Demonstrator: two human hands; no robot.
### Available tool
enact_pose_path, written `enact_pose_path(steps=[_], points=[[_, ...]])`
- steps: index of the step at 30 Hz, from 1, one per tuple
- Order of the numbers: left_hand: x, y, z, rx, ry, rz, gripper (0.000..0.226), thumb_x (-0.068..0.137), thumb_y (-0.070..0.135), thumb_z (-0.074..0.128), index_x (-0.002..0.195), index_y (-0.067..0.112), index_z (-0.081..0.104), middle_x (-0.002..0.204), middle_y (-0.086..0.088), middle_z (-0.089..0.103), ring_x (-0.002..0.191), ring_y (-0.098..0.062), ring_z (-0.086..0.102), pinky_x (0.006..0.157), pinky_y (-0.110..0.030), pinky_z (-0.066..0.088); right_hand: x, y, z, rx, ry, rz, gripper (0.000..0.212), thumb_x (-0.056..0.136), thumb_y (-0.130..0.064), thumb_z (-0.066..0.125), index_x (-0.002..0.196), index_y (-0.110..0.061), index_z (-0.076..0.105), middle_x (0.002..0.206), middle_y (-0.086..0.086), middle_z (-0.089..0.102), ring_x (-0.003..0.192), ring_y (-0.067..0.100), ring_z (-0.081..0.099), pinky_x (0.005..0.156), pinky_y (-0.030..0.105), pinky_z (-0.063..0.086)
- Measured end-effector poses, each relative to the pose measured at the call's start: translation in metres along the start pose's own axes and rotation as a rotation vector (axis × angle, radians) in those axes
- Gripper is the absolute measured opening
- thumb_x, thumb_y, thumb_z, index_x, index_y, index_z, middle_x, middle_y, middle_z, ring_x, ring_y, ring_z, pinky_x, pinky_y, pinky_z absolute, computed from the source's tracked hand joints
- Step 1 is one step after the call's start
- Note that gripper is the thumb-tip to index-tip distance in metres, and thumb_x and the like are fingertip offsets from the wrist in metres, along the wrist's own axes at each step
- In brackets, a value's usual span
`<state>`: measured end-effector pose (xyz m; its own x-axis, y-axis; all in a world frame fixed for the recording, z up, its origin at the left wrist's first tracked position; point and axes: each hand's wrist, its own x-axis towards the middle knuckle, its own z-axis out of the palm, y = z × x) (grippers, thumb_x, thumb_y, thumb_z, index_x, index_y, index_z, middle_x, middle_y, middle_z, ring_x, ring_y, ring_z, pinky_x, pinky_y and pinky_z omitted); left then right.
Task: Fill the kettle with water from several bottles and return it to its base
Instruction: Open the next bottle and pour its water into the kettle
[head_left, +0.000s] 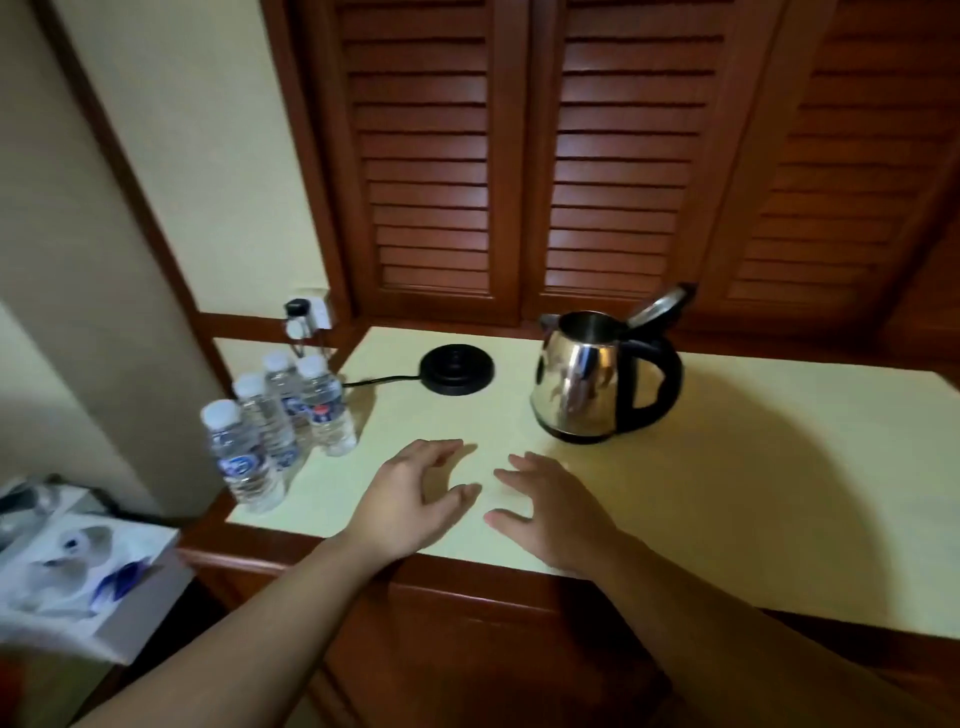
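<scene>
A steel kettle (582, 379) with a black handle stands on the pale counter (753, 467), its lid (662, 304) tipped open. Its round black base (457, 369) lies to the left, apart from the kettle, with a cord running left. Several capped water bottles (275, 426) stand in a cluster at the counter's left edge. My left hand (410, 499) and my right hand (550, 512) hover side by side over the front of the counter, fingers spread and holding nothing, in front of the kettle and right of the bottles.
Dark louvred wooden doors (519, 182) rise behind the counter. A wall socket with a plug (306, 314) sits behind the bottles. A white box (78, 577) lies lower left, below the counter's level. The counter's wooden front edge (467, 577) runs under my wrists.
</scene>
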<state>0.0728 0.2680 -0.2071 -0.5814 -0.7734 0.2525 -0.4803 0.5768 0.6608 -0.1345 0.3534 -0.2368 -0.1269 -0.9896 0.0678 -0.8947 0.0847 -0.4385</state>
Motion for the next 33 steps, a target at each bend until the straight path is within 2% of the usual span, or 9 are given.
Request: enact_pose_path(steps=[7, 10, 16, 19, 21, 24, 27, 30, 33], points=[[-0.03, -0.035, -0.041, 0.124, 0.274, -0.142, 0.047, 0.089, 0.033, 0.076, 0.134, 0.024, 0.064, 0.123, 0.008, 0.059, 0.106, -0.006, 0.061, 0.091, -0.031, 0.056, 0.013, -0.004, 0.023, -0.112, -0.046, -0.013, 0.082, 0.09, -0.08, 0.035, 0.157, -0.033, 0.037, 0.17, -0.005, 0.025, 0.157, 0.015, 0.016, 0.129, 0.044, 0.01], [-0.02, -0.033, -0.057, 0.186, 0.352, -0.176, 0.055, 0.091, 0.033, 0.074, 0.142, 0.023, 0.056, 0.129, 0.005, 0.053, 0.106, -0.013, 0.06, 0.091, -0.028, 0.051, 0.014, -0.001, 0.021, -0.098, -0.048, -0.021, 0.078, 0.092, -0.077, 0.035, 0.157, -0.034, 0.037, 0.17, -0.006, 0.023, 0.157, 0.014, 0.014, 0.129, 0.044, 0.01], [0.016, -0.021, -0.082, 0.156, 0.436, -0.36, 0.077, 0.093, 0.034, 0.071, 0.157, 0.018, 0.03, 0.148, -0.005, 0.054, 0.127, -0.028, 0.061, 0.106, -0.045, 0.051, 0.009, -0.005, 0.016, -0.044, -0.043, -0.008, 0.071, 0.096, -0.071, 0.042, 0.157, -0.036, 0.037, 0.17, -0.01, 0.021, 0.157, 0.01, 0.012, 0.128, 0.038, 0.007], [0.033, -0.02, -0.083, 0.119, 0.444, -0.445, 0.083, 0.098, 0.034, 0.066, 0.162, 0.016, 0.017, 0.145, -0.011, 0.061, 0.128, -0.034, 0.061, 0.107, -0.048, 0.049, 0.006, -0.006, 0.014, -0.029, -0.03, -0.007, 0.069, 0.097, -0.069, 0.044, 0.157, -0.036, 0.038, 0.17, -0.011, 0.022, 0.157, 0.009, 0.013, 0.127, 0.034, 0.007], [0.045, -0.026, -0.083, 0.093, 0.463, -0.496, 0.068, 0.101, 0.037, 0.059, 0.156, 0.015, 0.026, 0.135, -0.016, 0.066, 0.119, -0.039, 0.066, 0.102, -0.052, 0.053, 0.005, -0.006, 0.014, -0.027, -0.019, -0.017, 0.068, 0.097, -0.069, 0.045, 0.157, -0.035, 0.04, 0.17, -0.011, 0.023, 0.156, 0.009, 0.013, 0.126, 0.033, 0.006], [0.06, -0.036, -0.085, 0.012, 0.491, -0.553, 0.043, 0.102, 0.05, 0.05, 0.131, 0.02, 0.038, 0.108, -0.015, 0.072, 0.081, -0.036, 0.075, 0.081, -0.054, 0.062, 0.004, -0.006, 0.014, -0.014, 0.004, -0.016, 0.067, 0.097, -0.068, 0.047, 0.155, -0.035, 0.042, 0.169, -0.012, 0.025, 0.156, 0.008, 0.015, 0.126, 0.03, 0.006], [0.066, -0.034, -0.087, -0.081, 0.504, -0.604, 0.04, 0.104, 0.047, 0.053, 0.126, 0.016, 0.041, 0.095, -0.012, 0.07, 0.048, -0.025, 0.071, 0.061, -0.042, 0.062, 0.005, -0.003, 0.016, 0.009, 0.029, -0.016, 0.067, 0.095, -0.069, 0.05, 0.153, -0.036, 0.046, 0.168, -0.013, 0.027, 0.155, 0.007, 0.018, 0.127, 0.03, 0.007], [0.07, -0.033, -0.087, -0.146, 0.511, -0.604, 0.037, 0.103, 0.04, 0.06, 0.125, 0.014, 0.047, 0.091, -0.01, 0.071, 0.049, -0.023, 0.072, 0.046, -0.033, 0.057, 0.006, -0.001, 0.02, 0.016, 0.029, -0.013, 0.068, 0.093, -0.07, 0.051, 0.152, -0.036, 0.047, 0.167, -0.013, 0.028, 0.155, 0.006, 0.018, 0.128, 0.031, 0.009], [0.073, -0.033, -0.081, -0.163, 0.479, -0.514, 0.039, 0.099, 0.044, 0.065, 0.124, 0.016, 0.054, 0.089, -0.003, 0.072, 0.05, -0.019, 0.072, 0.049, -0.033, 0.058, 0.007, 0.0, 0.018, 0.026, 0.028, -0.012, 0.066, 0.093, -0.067, 0.055, 0.151, -0.035, 0.049, 0.166, -0.014, 0.03, 0.154, 0.005, 0.02, 0.125, 0.027, 0.007]])
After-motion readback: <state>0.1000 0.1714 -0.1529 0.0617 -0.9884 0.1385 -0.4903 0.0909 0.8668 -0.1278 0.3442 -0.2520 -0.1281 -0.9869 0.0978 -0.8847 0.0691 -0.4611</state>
